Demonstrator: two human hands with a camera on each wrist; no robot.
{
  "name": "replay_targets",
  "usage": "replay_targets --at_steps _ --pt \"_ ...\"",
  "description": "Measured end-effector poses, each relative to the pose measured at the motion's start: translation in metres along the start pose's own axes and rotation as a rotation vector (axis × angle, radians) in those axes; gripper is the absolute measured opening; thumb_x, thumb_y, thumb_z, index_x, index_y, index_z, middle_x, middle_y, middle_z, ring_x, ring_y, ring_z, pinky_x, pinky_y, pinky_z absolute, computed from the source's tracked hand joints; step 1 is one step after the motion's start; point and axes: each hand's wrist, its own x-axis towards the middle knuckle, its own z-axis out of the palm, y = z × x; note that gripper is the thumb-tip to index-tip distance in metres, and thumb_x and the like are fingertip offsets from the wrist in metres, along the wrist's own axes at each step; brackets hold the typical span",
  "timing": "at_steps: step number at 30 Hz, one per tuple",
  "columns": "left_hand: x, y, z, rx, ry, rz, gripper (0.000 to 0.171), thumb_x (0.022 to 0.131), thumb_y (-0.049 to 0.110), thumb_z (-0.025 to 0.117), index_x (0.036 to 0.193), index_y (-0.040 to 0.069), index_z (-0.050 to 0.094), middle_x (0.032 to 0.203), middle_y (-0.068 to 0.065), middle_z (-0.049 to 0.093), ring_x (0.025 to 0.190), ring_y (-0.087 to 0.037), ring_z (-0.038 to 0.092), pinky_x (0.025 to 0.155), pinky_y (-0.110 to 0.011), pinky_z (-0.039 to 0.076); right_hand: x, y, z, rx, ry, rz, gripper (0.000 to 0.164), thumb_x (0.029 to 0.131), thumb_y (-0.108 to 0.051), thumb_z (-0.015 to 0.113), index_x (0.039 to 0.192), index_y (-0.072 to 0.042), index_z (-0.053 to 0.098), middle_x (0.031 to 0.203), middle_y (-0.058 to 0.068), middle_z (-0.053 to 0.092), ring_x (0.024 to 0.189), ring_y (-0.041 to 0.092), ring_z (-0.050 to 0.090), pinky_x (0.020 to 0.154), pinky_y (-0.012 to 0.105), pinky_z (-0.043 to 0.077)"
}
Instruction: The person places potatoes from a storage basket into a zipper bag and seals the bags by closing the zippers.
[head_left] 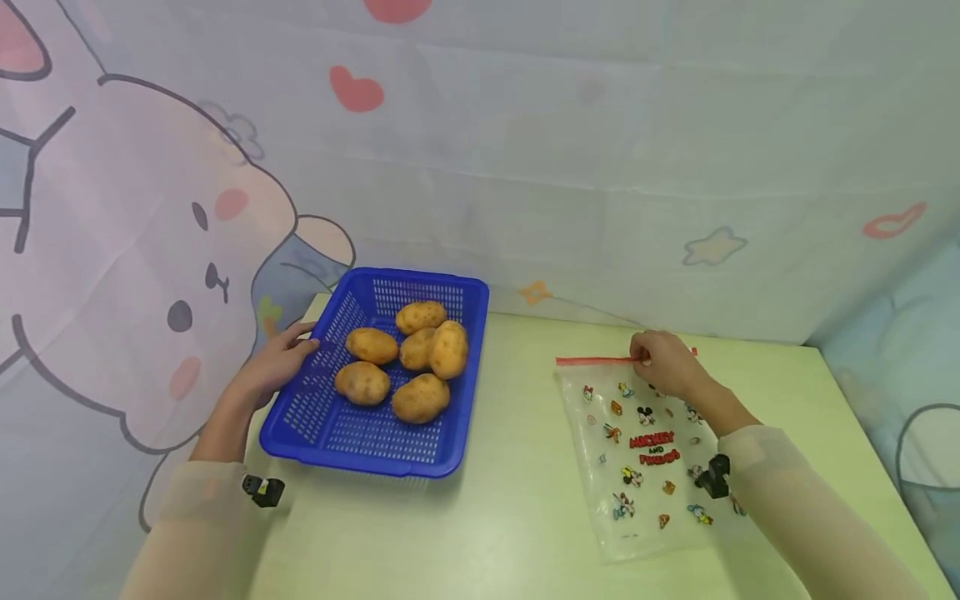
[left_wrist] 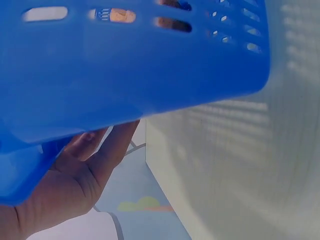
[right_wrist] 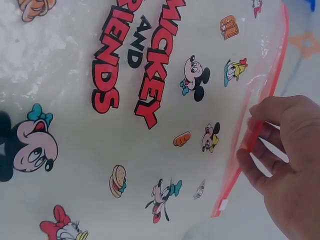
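My left hand (head_left: 281, 360) grips the left rim of a blue plastic basket (head_left: 360, 457). The left wrist view shows that hand (left_wrist: 75, 185) against the outside of the basket wall (left_wrist: 125, 75), its fingertips partly hidden. Several potatoes (head_left: 421, 398) lie in the basket, one of them leaning on another at the right side. A clear zip bag (head_left: 592, 467) with printed cartoon figures lies flat to the right. Its red zip edge (head_left: 588, 361) is pinched near the middle by my right hand (head_left: 667, 364). In the right wrist view a white slider (right_wrist: 223, 204) sits near one end of the zip edge.
Both things are on a pale yellow-green table (head_left: 517, 500). A printed cloth (head_left: 525, 167) hangs behind the table's back edge and along its sides. Small black cameras (head_left: 262, 491) are strapped at both wrists.
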Motion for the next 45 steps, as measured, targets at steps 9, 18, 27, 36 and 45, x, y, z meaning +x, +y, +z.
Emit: replay_targets --at_steps 9,18,27,36,45 --pt "0.002 -0.008 -0.016 -0.024 -0.059 0.007 0.062 0.115 0.027 0.044 0.168 0.003 0.020 0.147 -0.036 0.050 0.107 -0.035 0.072 0.084 -0.050 0.064 0.026 -0.054 -0.015 -0.015 0.108 -0.124 0.015 0.090 0.006 0.073 0.090 -0.007 0.066 0.092 0.005 0.067 0.092 0.032 0.063 0.080 0.049 0.053" --pt "0.004 -0.008 -0.014 -0.077 -0.102 0.042 0.060 0.114 0.023 0.047 0.167 0.004 0.023 0.143 -0.034 0.055 0.103 -0.035 0.073 0.083 -0.052 0.064 0.046 -0.133 -0.029 -0.004 0.094 -0.304 0.017 0.089 0.005 0.075 0.092 -0.009 0.067 0.096 0.000 0.067 0.095 0.023 0.059 0.080 0.042 0.054" --pt "0.003 -0.008 -0.013 -0.075 -0.066 0.021 0.058 0.114 0.023 0.046 0.167 0.007 0.026 0.143 -0.032 0.055 0.105 -0.035 0.073 0.083 -0.051 0.064 0.077 -0.189 -0.016 0.038 0.029 -0.528 0.020 0.089 0.005 0.079 0.092 -0.012 0.068 0.097 -0.002 0.063 0.096 0.018 0.056 0.079 0.036 0.053" --pt "-0.002 0.008 0.001 0.309 0.168 0.112 0.055 0.111 0.020 0.052 0.157 -0.006 0.039 0.141 -0.035 0.057 0.117 -0.049 0.065 0.096 -0.058 0.057 0.096 -0.212 0.001 -0.024 -0.024 -0.674 0.018 0.090 0.004 0.076 0.093 -0.011 0.066 0.094 0.002 0.061 0.093 0.020 0.051 0.077 0.035 0.050" --pt "-0.025 0.107 0.073 0.524 0.254 0.366 0.039 0.108 0.024 0.061 0.141 0.002 0.062 0.133 -0.016 0.066 0.122 -0.036 0.065 0.101 -0.051 0.055 0.098 -0.220 -0.001 -0.042 0.017 -0.688 0.018 0.089 0.004 0.076 0.095 -0.011 0.068 0.095 0.001 0.061 0.093 0.020 0.052 0.078 0.034 0.051"
